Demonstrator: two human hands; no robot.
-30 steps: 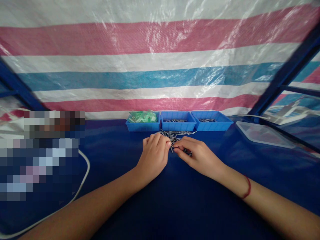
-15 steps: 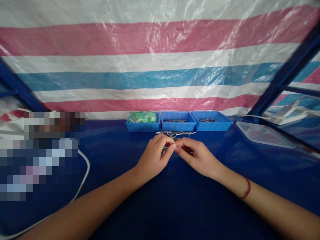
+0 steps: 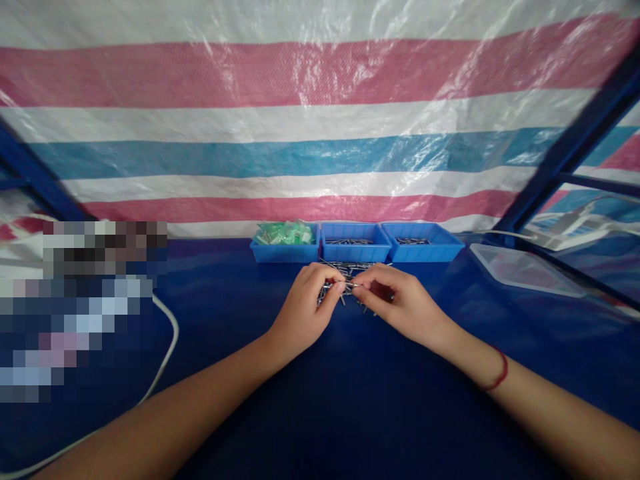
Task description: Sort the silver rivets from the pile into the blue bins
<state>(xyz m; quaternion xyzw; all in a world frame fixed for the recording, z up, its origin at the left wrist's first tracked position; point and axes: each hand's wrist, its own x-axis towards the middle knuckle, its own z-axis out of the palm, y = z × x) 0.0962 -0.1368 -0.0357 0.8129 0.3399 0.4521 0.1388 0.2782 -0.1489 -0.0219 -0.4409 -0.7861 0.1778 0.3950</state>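
My left hand and my right hand face each other over a pile of thin metal rods on the blue table. A slim metal piece spans the small gap between them, pinched at one end by my left thumb and forefinger and at the other by my right. Behind the pile stand three blue bins: the left bin holds green and clear packets, while the middle bin and the right bin hold metal rods. My hands hide part of the pile.
A clear plastic lid lies at the right. A white cable curves along the left side beside a blurred-out area. Blue metal posts stand at both sides, before a striped plastic sheet. Behind the right post is a white device.
My fingertips, which met before, have moved slightly apart, and the metal piece now shows between them. More of the rod pile is visible.
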